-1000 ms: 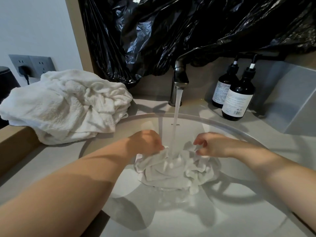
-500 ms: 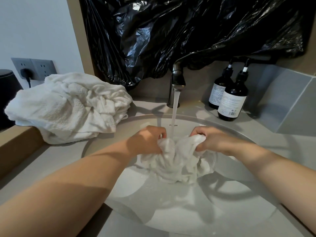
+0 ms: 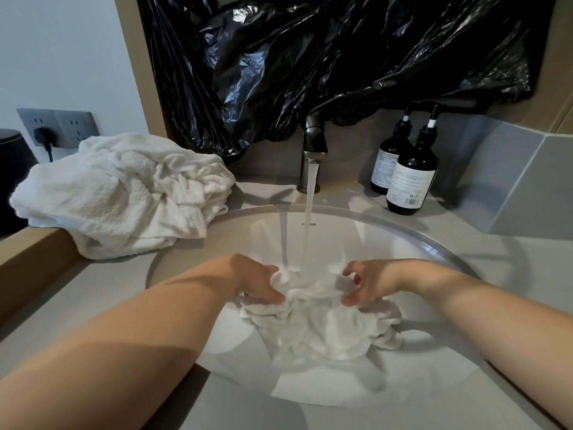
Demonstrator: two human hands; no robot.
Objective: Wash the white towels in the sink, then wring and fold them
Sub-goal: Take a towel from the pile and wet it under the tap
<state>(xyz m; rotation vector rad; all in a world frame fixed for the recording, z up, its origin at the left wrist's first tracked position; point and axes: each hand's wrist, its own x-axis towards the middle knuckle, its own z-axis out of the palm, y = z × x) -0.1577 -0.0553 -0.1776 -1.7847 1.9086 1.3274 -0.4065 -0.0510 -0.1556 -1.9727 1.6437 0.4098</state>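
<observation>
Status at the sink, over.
Left hand grips wet towel under running water; right hand pinches it too. Towel pile sits beside sink. Nothing blocking.

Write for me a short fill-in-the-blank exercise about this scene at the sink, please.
1. The left hand and the right hand both grip the towel under running ____.
2. The pile of towels lies to the ____ of the sink.
3. Beside the faucet stand ____ dark bottles.
Missing words: water; left; two.
</observation>
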